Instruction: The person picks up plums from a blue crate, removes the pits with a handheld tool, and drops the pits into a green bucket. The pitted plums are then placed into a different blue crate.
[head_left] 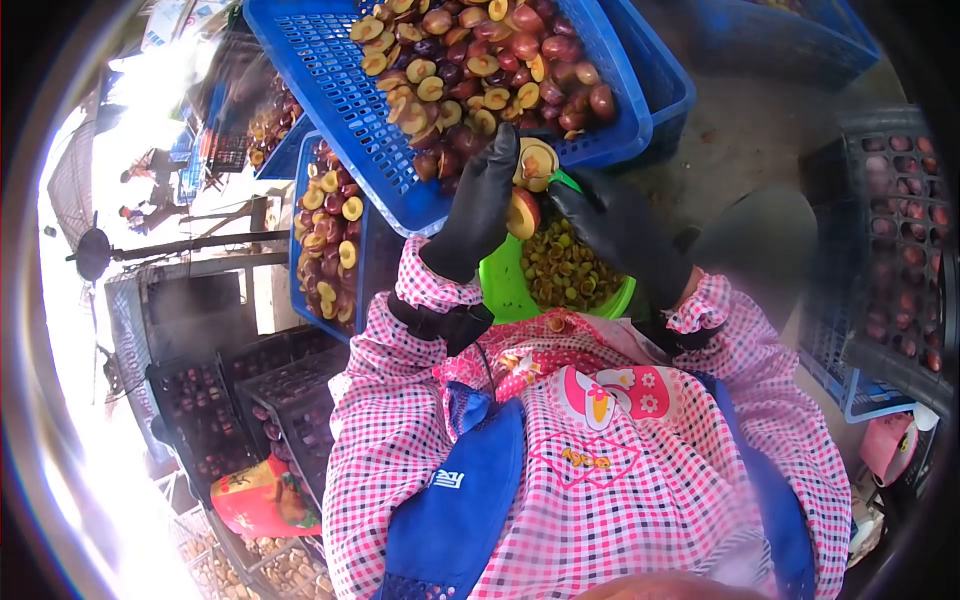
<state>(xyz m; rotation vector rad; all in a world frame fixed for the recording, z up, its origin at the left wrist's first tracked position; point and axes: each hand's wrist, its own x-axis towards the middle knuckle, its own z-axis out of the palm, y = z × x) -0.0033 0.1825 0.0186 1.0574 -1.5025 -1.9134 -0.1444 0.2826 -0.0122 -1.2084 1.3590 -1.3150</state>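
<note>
Both hands wear black gloves. My left hand (485,195) is closed on a cut plum, with one half (538,158) turned cut face up. Another plum half (523,213) shows just below it, by the same fingers. My right hand (615,220) grips a small tool with a green handle (566,181), its tip at the plum's cut face; the blade's shape is too small to tell. Beneath the hands is a bright green basin (507,285) holding many plum pits (570,265). A blue crate (340,85) of halved plums stands tilted just beyond my hands.
A second blue crate (298,245) of cut plums stands to the left. Black crates (195,400) of dark fruit are stacked lower left, near a red patterned bag (262,500). On the right, a black tray (905,230) of plums sits above a blue crate (868,400).
</note>
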